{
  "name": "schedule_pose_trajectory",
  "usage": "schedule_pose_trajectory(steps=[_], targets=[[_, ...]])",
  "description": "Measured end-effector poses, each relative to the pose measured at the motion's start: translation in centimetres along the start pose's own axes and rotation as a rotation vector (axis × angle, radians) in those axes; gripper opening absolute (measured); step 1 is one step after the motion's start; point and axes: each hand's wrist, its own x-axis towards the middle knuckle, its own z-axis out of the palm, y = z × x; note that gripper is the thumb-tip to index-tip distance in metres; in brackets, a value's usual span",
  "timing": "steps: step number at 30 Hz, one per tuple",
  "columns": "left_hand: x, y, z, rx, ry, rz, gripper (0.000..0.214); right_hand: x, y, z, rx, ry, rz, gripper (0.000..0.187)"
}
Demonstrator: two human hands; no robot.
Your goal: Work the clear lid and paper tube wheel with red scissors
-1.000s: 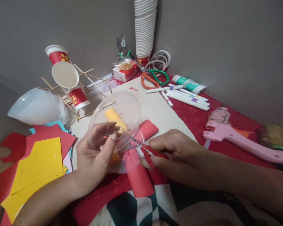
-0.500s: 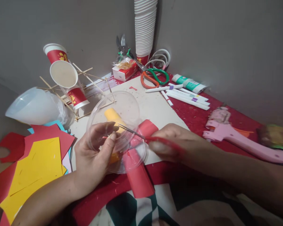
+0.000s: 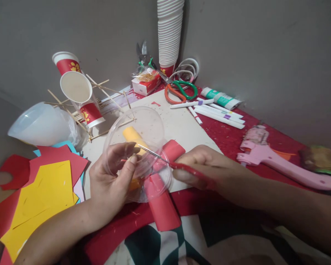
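My left hand (image 3: 111,178) pinches the side of a clear round plastic lid (image 3: 151,117), thumb in front and fingers behind. Curved red paper pieces (image 3: 162,209) and yellow paper pieces (image 3: 134,136) sit around and behind the clear plastic; I cannot tell how they are joined to it. My right hand (image 3: 201,169) grips red-handled scissors (image 3: 179,165). Their thin blades point left, with the tips near my left thumb and fingertips. Whether the blades touch the plastic is hard to see.
Coloured paper sheets (image 3: 44,191) lie at left beside a stick frame with paper cups (image 3: 75,86). Behind are larger green-and-orange scissors (image 3: 182,92), a tall cup stack (image 3: 169,33) and white paper sticks (image 3: 220,116). A pink glue gun (image 3: 287,162) rests at right.
Almost nothing differs. The scissors' blades have tilted slightly, and my right hand has shifted a little. My left hand keeps its hold on the lid.
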Motion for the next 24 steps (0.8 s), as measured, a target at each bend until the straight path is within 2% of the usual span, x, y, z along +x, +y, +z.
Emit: schedule_pose_trajectory(steps=[3, 6, 8, 12, 15, 17, 19, 22, 24], targets=[[-0.1, -0.2, 0.0, 0.002, -0.008, 0.000, 0.017, 0.8, 0.3, -0.2, 0.302, -0.016, 0.033, 0.054], [-0.1, -0.2, -0.1, -0.004, -0.013, 0.002, 0.017, 1.1, 0.3, -0.5, 0.405, -0.049, 0.070, 0.053], [0.0, -0.2, -0.1, -0.006, -0.011, 0.001, 0.017, 0.8, 0.0, -0.5, 0.295, -0.033, 0.043, 0.054], [0.1, 0.0, 0.0, 0.010, -0.009, -0.005, 0.016, -0.3, -0.4, -0.3, -0.141, 0.009, 0.025, 0.048], [0.0, 0.1, 0.1, 0.011, 0.000, 0.010, 0.016, -0.6, 0.2, -0.1, -0.463, 0.062, -0.104, 0.037], [0.1, 0.2, 0.1, -0.015, -0.003, 0.005, 0.016, -0.5, 0.5, -0.1, -0.563, 0.095, -0.208, 0.032], [0.4, 0.3, -0.1, -0.075, -0.015, -0.014, 0.017, -0.3, 0.5, -0.1, -0.507, 0.081, -0.205, 0.033], [1.2, 0.8, -0.8, -0.201, -0.015, -0.047, 0.018, -0.1, -0.3, -0.3, -0.245, -0.005, -0.070, 0.044], [1.7, 1.4, -1.4, -0.260, 0.003, -0.069, 0.019, -0.3, -0.8, -0.4, -0.133, -0.013, -0.018, 0.053]])
